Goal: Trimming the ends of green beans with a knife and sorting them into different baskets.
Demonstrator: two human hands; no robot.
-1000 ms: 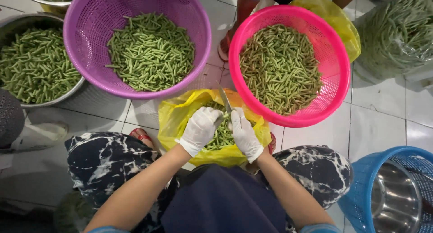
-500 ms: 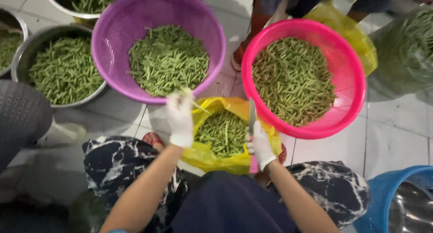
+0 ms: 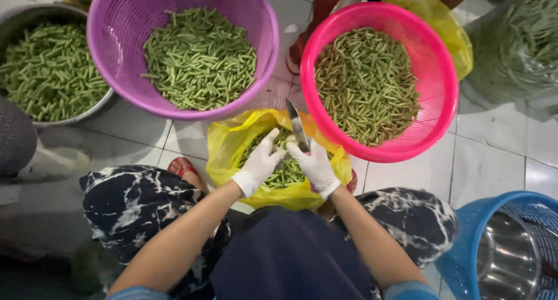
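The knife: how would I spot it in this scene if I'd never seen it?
Find the two big colanders of cut green beans, purple colander and pink colander. Below the gap between them lies a yellow bag, with two white-gloved hands above it. The knife sticks up from the right hand, the only shiny metal blade among the plastic and beans.

Two baskets (image 3: 180, 21) (image 3: 442, 85) (plastic), one knife (image 3: 297, 126)
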